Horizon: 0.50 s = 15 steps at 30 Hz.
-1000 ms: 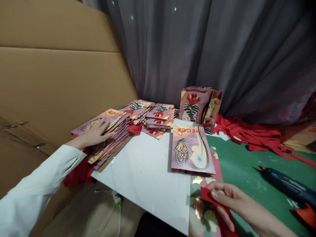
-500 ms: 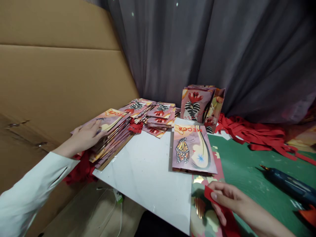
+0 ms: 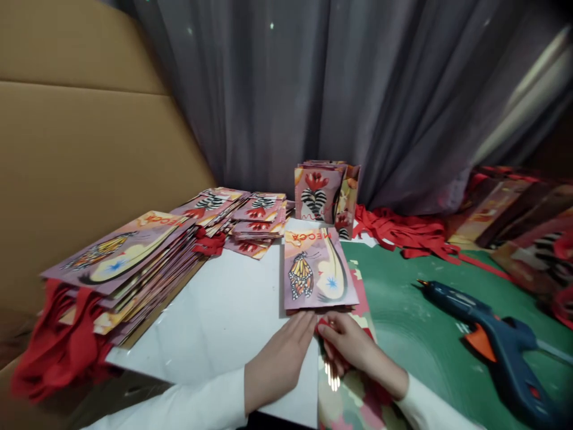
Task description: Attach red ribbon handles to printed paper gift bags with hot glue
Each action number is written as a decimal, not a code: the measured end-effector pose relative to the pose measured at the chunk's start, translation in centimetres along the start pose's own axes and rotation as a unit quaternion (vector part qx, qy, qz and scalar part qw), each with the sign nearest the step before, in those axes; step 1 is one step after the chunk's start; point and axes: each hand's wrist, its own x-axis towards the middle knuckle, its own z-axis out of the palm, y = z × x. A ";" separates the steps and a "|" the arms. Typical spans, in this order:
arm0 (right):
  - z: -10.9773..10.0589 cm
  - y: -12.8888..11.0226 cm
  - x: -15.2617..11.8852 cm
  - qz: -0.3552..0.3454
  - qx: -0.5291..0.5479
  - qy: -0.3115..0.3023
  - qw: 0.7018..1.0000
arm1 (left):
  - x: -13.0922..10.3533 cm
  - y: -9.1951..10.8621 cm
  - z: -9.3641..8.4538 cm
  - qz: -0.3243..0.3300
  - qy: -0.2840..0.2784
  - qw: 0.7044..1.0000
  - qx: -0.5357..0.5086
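Note:
A flat paper gift bag [image 3: 320,272] with a butterfly print and red MECCA lettering lies in front of me. At its near edge are the fingertips of my left hand [image 3: 282,355], straight and side by side; its thumb is hidden. Close beside it, my right hand [image 3: 353,346] pinches the end of a red ribbon [image 3: 321,325]. Much of the ribbon is covered by that hand. Beneath the right hand is a patterned sheet [image 3: 347,400] with gold patches.
A fanned stack of bags [image 3: 125,251] with red ribbon handles [image 3: 67,340] stands at left. Smaller bag piles [image 3: 259,209] and upright bags [image 3: 317,194] are behind. Red ribbons [image 3: 403,230] heap at the back right. A glue gun [image 3: 487,334] lies on the green mat [image 3: 403,310].
My left hand has left the bag stack and come right to the front bag's near edge. My right hand has brought the red ribbon up to that edge. The view has turned right.

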 end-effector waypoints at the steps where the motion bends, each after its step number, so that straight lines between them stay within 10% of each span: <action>1: -0.3 0.0 0.5 -0.015 -0.024 0.038 0.999 | 0.8 -0.4 0.4 0.005 0.005 1.000 0.006; 6: -1.6 -0.2 1.7 -0.043 -0.069 0.127 0.989 | 4.4 -1.5 0.5 -0.063 0.014 0.995 0.070; 15: -2.5 -0.3 1.6 -0.038 -0.008 0.062 0.997 | 9.0 -4.6 -1.0 -0.149 -0.012 0.985 0.084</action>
